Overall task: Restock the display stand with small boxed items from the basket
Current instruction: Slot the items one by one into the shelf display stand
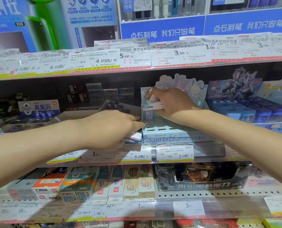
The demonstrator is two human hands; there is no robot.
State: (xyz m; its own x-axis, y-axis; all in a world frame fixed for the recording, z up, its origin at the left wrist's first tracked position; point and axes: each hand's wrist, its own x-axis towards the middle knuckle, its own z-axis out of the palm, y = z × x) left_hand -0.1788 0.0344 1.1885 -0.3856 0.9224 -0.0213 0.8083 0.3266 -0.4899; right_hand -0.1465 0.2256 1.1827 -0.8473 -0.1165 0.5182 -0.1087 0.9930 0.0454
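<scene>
Head view: the right hand pinches a small stack of pastel boxes over the upper back of the pale blue display stand on the middle shelf; the left hand, at the stand's left edge, grips more small boxes

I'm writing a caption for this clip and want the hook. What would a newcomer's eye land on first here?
First, the two bare arms reaching into the middle shelf: the right hand grips a small stack of pastel boxes over the pale cartoon-character display stand, while the left hand holds more white boxes at the stand's left edge. Next, the bright blue banners above and the rows of price tags along the shelf edges.
</scene>
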